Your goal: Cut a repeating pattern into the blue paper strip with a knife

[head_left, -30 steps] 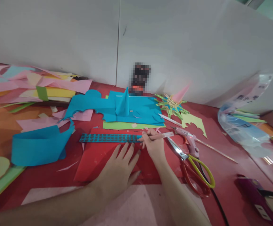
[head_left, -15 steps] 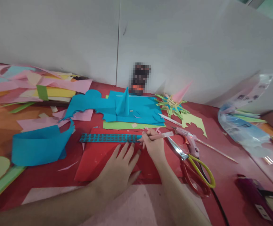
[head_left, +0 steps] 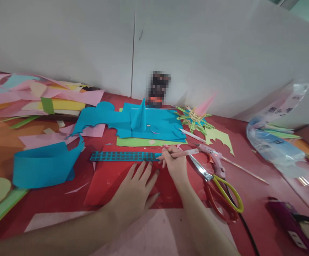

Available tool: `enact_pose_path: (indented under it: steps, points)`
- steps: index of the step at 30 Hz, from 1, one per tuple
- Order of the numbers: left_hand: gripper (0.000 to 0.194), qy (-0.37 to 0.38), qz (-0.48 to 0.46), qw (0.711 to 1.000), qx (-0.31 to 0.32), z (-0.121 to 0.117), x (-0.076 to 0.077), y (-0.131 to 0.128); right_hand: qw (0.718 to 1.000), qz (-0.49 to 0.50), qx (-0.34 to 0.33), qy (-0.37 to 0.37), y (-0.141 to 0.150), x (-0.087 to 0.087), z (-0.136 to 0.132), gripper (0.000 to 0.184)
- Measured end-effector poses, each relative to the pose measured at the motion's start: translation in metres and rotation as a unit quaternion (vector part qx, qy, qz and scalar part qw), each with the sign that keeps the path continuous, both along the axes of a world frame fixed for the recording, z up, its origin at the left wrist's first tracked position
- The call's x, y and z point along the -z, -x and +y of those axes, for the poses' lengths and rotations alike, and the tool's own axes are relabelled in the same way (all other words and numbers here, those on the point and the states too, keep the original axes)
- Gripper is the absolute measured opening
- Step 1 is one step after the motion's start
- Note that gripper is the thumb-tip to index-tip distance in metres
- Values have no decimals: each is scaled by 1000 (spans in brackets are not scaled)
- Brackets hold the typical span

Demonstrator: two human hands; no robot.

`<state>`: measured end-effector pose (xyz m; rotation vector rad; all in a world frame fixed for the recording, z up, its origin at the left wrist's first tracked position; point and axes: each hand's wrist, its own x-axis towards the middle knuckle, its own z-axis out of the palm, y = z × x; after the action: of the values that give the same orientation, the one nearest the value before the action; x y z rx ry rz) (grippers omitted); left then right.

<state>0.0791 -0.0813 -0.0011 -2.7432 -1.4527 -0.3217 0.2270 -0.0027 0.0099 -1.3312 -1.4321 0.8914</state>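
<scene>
One strip of blue paper (head_left: 122, 156), patterned with rows of dark marks, lying across the far edge of a red sheet (head_left: 103, 181), ahead of both hands. Left hand (head_left: 133, 186): fingers spread, palm down, fingertips at the strip's near edge. Right hand (head_left: 176, 167): pinching a pink pen (head_left: 185, 153), tip at the strip's right end. Close on the right: scissors (head_left: 209, 177), blades towards the right hand, red and yellow handles; beside them a pink glue gun (head_left: 215, 161) and a thin stick (head_left: 246, 170). Hemming in the far side: a blue sheet (head_left: 165, 122) over a green sheet (head_left: 133, 142), bearing an upright blue cone (head_left: 140, 119); a white pen (head_left: 193, 136); a spiky green ornament (head_left: 197, 121) with a tilted pink cone (head_left: 206, 106). To the left: a looped blue band (head_left: 39, 170), a scalloped blue offcut (head_left: 101, 115), a heap of coloured paper (head_left: 69, 96). Far right: a clear plastic bag (head_left: 277, 142); nearer, a purple tool (head_left: 290, 222), kind unclear. Surface: red table (head_left: 250, 138), littered with scraps, a pale sheet (head_left: 143, 234) under the forearms. Room: grey wall panels (head_left: 90, 42) with one vertical seam; before them a pixelated dark object (head_left: 159, 90), unidentifiable.
</scene>
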Motion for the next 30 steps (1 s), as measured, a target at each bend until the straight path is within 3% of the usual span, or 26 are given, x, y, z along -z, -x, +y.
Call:
enact_pose_path:
  steps: [11, 19, 24, 30]
  points:
    - [49, -2, 0, 1000, 0, 0, 1, 1, 1000, 16, -13, 4, 0, 2, 0, 31]
    - [49, -22, -7, 1000, -4, 0, 1, 1, 990, 111, 89, -22, -1, -1, -1, 27]
    - [50, -34, -9, 999, -15, -2, 2, 1, 986, 120, 106, -51, -2, 0, -1, 29]
    - [51, -32, 10, 999, -25, -3, -2, 0, 986, 120, 108, -34, -3, 2, 1, 27]
